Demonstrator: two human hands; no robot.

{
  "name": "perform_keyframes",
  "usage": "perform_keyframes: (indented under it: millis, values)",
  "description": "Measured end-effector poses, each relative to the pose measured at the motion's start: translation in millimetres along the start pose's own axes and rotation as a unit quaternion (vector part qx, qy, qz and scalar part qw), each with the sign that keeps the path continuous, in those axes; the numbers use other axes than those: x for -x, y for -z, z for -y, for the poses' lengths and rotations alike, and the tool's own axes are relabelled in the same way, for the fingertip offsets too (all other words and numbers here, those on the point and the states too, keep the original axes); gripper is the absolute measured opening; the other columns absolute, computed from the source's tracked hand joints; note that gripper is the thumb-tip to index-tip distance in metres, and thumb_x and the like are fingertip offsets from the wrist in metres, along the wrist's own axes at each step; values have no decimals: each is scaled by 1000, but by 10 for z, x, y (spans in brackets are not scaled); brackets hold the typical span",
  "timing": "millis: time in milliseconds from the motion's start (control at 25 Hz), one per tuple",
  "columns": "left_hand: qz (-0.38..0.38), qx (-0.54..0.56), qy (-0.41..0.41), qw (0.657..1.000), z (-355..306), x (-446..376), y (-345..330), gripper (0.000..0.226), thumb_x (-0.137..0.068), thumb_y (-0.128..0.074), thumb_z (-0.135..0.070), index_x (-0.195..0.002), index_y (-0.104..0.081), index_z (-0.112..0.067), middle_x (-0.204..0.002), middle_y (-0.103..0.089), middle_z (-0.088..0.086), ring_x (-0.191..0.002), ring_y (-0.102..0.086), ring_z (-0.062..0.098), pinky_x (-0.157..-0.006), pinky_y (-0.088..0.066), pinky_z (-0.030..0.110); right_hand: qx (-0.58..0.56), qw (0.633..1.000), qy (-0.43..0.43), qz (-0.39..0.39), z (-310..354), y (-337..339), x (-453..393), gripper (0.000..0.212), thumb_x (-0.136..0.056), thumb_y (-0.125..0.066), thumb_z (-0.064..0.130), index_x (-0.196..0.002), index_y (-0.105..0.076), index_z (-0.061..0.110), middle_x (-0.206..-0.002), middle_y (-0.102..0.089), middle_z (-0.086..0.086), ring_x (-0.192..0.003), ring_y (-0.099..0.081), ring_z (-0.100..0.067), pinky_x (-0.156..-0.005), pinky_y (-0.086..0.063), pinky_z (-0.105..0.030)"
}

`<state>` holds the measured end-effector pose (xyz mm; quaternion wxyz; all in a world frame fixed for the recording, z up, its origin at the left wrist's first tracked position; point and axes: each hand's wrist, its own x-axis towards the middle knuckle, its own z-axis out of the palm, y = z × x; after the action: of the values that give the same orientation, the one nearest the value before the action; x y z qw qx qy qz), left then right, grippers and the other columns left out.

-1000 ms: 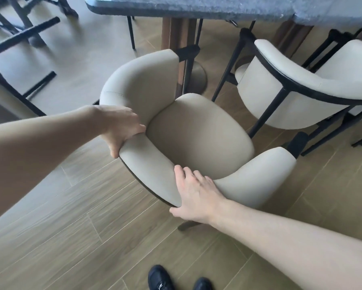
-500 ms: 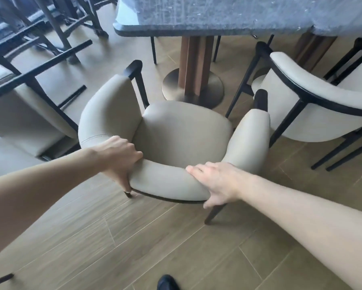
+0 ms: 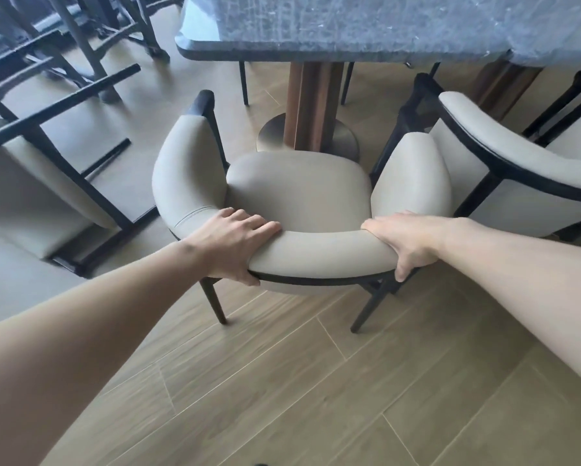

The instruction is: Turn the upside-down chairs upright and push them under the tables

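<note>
A beige padded chair with a black frame stands upright on its legs, facing the dark stone table. My left hand grips the left end of the curved backrest, fingers over the top and thumb under. At the backrest's right end my right hand grips it the same way. The seat's front edge sits close to the table's wooden pedestal, just short of the tabletop's edge.
A second beige chair stands upright close on the right, nearly touching the held chair's armrest. On the left an upside-down chair lies with its black legs in the air. More dark chair legs fill the far left. Wood-plank floor lies behind me.
The chair has swung round from an angled position to face the table squarely and moved closer to the pedestal. Both hands shifted along the backrest to its two ends.
</note>
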<state>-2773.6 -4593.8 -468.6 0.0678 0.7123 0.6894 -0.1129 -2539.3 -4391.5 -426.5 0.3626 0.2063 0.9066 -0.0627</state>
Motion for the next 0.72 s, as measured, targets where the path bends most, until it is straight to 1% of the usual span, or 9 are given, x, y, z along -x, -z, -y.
perform_keyframes:
  millis: [40,120,280,440,600,720]
  values:
    - [0,-6,-1,1000,-11,-77,2,104,-61,-70,-75,-148,-32,-33,-133,-56,-9,-119,-56,24,-101,-45,42,0,1000,2,-7,-82,-1,-25,76,-63,-90,26,-123,-42,19,-117,-54,0,-112,-52,-27,-99,-38,-39]
    - [-2,-14,2,1000,-10,-217,18,104,-60,-67,-79,-147,-31,-36,-130,-56,-10,-115,-57,23,-95,-50,41,4,1000,2,-16,-223,4,-105,78,-62,-90,23,-124,-43,21,-118,-54,1,-113,-52,-27,-104,-35,-42]
    - [-2,-22,14,1000,45,-437,76,103,-59,-63,-84,-145,-30,-38,-126,-57,-12,-112,-58,22,-87,-54,40,7,999,7,-47,-469,79,-225,82,-64,-89,20,-130,-42,21,-122,-52,-1,-116,-51,-27,-105,-33,-42]
    - [1,-23,22,999,122,-681,132,103,-60,-60,-86,-145,-31,-37,-125,-56,-11,-109,-57,20,-88,-54,40,4,993,26,-112,-745,90,-317,81,-69,-85,21,-136,-40,21,-129,-50,-1,-123,-47,-25,-108,-32,-42]
    - [-8,-13,23,1000,228,-907,149,102,-57,-60,-86,-142,-33,-38,-122,-58,-11,-106,-57,20,-87,-54,41,20,993,22,-118,-921,214,-475,86,-68,-87,22,-139,-39,20,-132,-50,-3,-124,-48,-26,-108,-34,-45]
    - [-10,-8,26,1000,326,-1038,176,100,-54,-56,-87,-140,-35,-39,-122,-59,-13,-107,-57,20,-86,-54,41,23,992,9,-124,-970,312,-587,83,-65,-87,19,-135,-42,20,-128,-52,-3,-122,-50,-29,-103,-36,-45]
